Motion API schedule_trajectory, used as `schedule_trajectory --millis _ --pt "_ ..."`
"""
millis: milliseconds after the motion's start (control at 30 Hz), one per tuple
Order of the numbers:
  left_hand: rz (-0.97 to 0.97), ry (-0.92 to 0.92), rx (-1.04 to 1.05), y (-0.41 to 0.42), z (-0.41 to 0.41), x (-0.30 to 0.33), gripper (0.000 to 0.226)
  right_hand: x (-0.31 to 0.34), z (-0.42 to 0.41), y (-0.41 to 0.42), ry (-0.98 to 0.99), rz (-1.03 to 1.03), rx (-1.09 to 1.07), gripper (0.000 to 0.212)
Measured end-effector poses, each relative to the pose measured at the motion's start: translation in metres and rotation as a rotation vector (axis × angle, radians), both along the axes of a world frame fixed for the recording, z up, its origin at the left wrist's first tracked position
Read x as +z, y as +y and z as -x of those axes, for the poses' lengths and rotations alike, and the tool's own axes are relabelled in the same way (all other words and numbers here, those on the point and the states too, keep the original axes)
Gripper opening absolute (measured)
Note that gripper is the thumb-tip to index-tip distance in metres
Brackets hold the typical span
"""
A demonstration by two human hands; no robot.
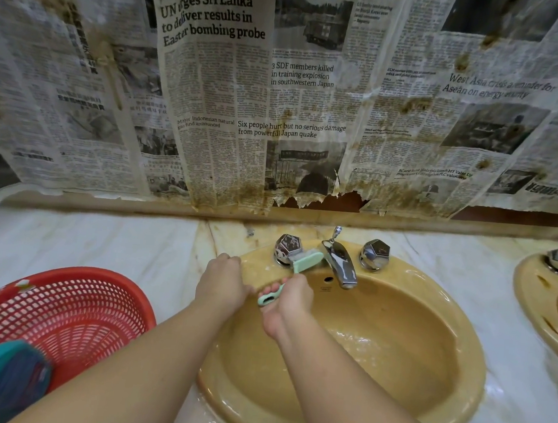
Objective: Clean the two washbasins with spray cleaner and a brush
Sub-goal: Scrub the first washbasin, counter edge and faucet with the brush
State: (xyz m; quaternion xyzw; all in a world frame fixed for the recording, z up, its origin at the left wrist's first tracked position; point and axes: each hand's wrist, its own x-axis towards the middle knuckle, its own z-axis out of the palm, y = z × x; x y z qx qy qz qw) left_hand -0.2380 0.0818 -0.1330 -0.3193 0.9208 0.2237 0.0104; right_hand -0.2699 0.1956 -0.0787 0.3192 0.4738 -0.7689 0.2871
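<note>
A tan oval washbasin (435, 327) fills the middle, wet with water pooled inside. My right hand (288, 304) grips the handle of a mint-green brush (305, 261), whose head rests on the basin's back ledge between the left chrome tap knob (287, 247) and the chrome spout (338, 264). Fingers together, my left hand (222, 282) rests on the basin's left rim and holds nothing. A second tan washbasin (544, 299) shows partly at the right edge. No spray cleaner is in view.
A red plastic basket (73, 308) sits on the marble counter (101, 244) at the left, with a teal and blue cloth (0, 379) at its front. Stained newspaper (247, 92) covers the wall behind. The right tap knob (374, 254) stands beside the spout.
</note>
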Motion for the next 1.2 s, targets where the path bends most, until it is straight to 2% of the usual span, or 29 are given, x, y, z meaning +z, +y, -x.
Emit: schedule_trajectory --millis 100,233,367,700,767,867,1033,1100,1200 --pt "-0.005 0.002 0.005 0.0 0.001 0.002 0.056 -0.002 -0.01 -0.001 -0.016 -0.006 0.054 0.027" --pt "0.0 0.005 0.005 0.0 -0.001 0.0 0.062 -0.002 0.001 0.006 -0.077 -0.032 0.023 0.023" --pt "0.025 0.009 0.002 0.0 0.001 -0.001 0.061 0.0 0.006 0.002 -0.111 0.032 0.068 0.029" --pt "0.024 0.002 0.001 0.0 0.0 -0.001 0.061 -0.011 0.016 0.002 -0.062 -0.021 0.073 0.028" --pt "0.017 0.0 0.011 0.001 0.0 0.0 0.062 -0.014 0.023 0.011 -0.022 -0.109 0.119 0.026" --pt "0.006 -0.005 0.01 0.001 0.0 0.002 0.062 -0.029 0.012 0.028 0.069 -0.317 0.315 0.023" --pt "0.012 -0.076 -0.014 0.009 0.002 0.016 0.05 -0.031 0.013 0.054 0.385 -0.625 0.423 0.03" --pt "0.071 -0.01 -0.084 0.016 0.008 0.024 0.048 -0.028 0.02 0.053 0.447 -0.74 0.491 0.033" --pt "0.159 0.195 -0.292 0.031 0.026 0.035 0.061 -0.021 0.035 0.049 0.485 -0.907 0.679 0.03"
